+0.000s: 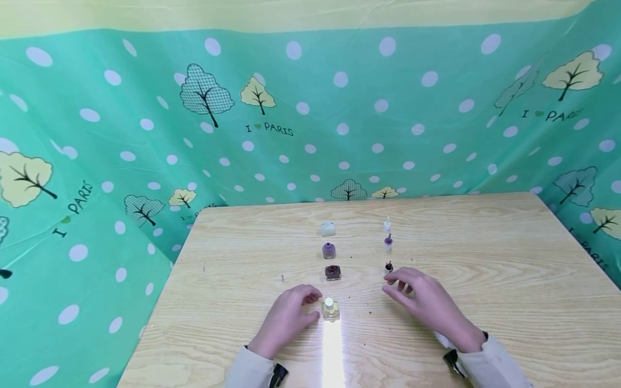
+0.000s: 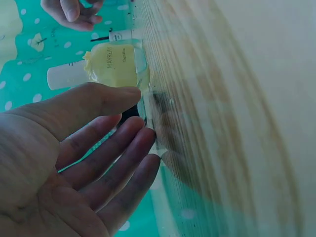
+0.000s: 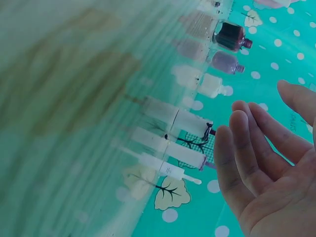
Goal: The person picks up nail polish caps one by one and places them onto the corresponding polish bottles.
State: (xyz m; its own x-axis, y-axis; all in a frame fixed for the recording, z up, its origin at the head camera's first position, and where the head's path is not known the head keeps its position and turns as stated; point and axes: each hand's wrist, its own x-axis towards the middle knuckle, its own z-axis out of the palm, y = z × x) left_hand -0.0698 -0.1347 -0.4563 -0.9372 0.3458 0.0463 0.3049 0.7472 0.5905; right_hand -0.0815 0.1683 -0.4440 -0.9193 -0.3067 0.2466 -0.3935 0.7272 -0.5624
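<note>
A capped bottle of yellow nail polish (image 1: 330, 309) stands on the table, its white cap on top. Beside it is my left hand (image 1: 287, 318), fingers loosely bent and nothing in them; in the left wrist view the thumb overlaps the base of the bottle. My right hand (image 1: 427, 299) hovers by a brush cap with dark polish (image 1: 388, 268), which stands brush up; its palm holds nothing. Uncapped bottles of dark red polish (image 1: 332, 274), purple polish (image 1: 329, 251) and whitish polish (image 1: 328, 230) line up behind the yellow one.
Behind the dark brush cap stand a purple-tipped brush cap (image 1: 388, 244) and a white brush cap (image 1: 387, 226), brushes up. Small specks dot the wooden table (image 1: 485, 242). A green dotted cloth (image 1: 310, 108) hangs around its back and sides.
</note>
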